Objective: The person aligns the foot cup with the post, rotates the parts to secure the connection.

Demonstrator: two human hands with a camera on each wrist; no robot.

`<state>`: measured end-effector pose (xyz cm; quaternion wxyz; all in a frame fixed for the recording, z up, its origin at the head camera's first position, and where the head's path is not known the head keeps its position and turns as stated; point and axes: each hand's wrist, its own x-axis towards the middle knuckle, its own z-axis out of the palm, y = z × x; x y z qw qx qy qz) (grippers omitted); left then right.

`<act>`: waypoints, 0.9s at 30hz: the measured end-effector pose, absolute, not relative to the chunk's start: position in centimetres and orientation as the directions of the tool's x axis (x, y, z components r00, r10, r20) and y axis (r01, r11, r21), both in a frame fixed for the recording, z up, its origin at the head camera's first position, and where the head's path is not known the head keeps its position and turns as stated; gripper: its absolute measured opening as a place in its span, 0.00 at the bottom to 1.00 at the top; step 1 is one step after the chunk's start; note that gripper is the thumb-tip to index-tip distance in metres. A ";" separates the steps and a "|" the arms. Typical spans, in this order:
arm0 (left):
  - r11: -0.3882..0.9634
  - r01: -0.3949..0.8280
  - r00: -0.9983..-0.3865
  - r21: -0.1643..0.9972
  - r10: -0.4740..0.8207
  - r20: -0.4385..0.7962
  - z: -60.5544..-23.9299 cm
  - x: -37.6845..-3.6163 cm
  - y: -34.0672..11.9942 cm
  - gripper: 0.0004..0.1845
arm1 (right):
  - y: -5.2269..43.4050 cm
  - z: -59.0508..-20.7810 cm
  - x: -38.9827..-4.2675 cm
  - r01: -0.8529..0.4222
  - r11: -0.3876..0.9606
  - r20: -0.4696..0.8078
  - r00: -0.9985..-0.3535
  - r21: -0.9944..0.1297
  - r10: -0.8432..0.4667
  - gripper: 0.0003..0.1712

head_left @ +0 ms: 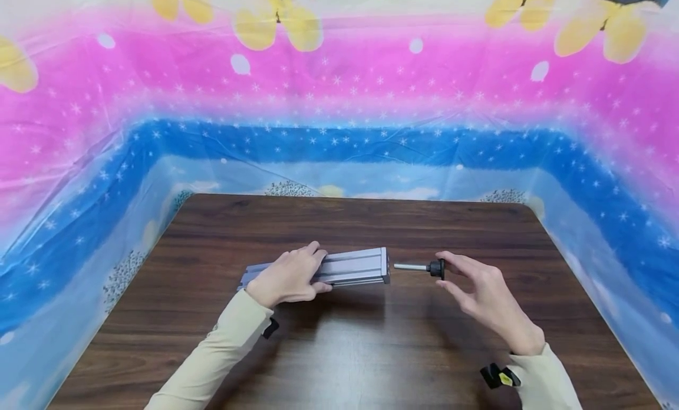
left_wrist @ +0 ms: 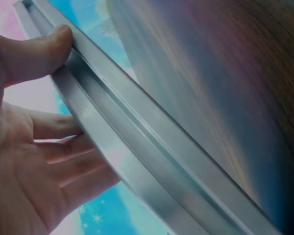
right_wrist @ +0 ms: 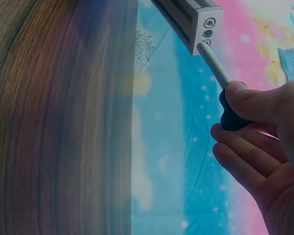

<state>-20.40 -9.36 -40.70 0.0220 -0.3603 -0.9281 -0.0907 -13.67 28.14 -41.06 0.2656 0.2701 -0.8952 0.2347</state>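
My left hand (head_left: 290, 274) grips a silver slotted aluminium profile (head_left: 354, 265) from above, holding it over the table. In the left wrist view the thumb presses the grooved side of the profile (left_wrist: 137, 132), with the fingers behind. My right hand (head_left: 490, 289) pinches the black base of a threaded leveling foot (head_left: 436, 269) between thumb and fingers. Its bare metal stud points left at the profile's end plate, a small gap apart in the head view. In the right wrist view the end plate (right_wrist: 207, 29) shows a hole between screw heads; the stud (right_wrist: 214, 63) overlaps its lower edge.
A dark wood-grain table (head_left: 339, 351) lies beneath both hands. Behind it and along its sides hangs a printed cloth (head_left: 339, 74) in pink, blue and white. A black strap piece (head_left: 498, 376) sits by the right sleeve.
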 end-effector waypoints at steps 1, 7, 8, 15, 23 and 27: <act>0.724 0.672 -0.741 0.155 0.663 0.110 -40.6 -20.4 -9.4 0.31 | 28.1 -41.0 -13.7 -0.609 0.742 0.600 -0.715 -0.281 -0.359 0.33; 0.732 0.657 -0.753 0.178 0.647 0.120 -40.4 -20.2 -9.7 0.31 | 27.5 -40.6 -13.8 -0.619 0.735 0.607 -0.706 -0.279 -0.365 0.35; 0.733 0.655 -0.755 0.181 0.645 0.119 -40.4 -20.2 -9.7 0.31 | 27.4 -40.6 -13.8 -0.620 0.732 0.610 -0.704 -0.280 -0.363 0.35; 0.736 0.649 -0.759 0.192 0.641 0.114 -40.4 -20.0 -9.7 0.31 | 26.6 -40.4 -13.8 -0.633 0.719 0.618 -0.696 -0.287 -0.366 0.34; 0.737 0.643 -0.764 0.206 0.635 0.113 -40.4 -19.7 -9.8 0.31 | 26.5 -40.2 -14.3 -0.645 0.695 0.591 -0.708 -0.318 -0.386 0.32; 0.745 0.634 -0.772 0.206 0.627 0.107 -40.5 -19.5 -9.9 0.31 | 26.4 -40.1 -14.6 -0.612 0.680 0.534 -0.762 -0.404 -0.368 0.26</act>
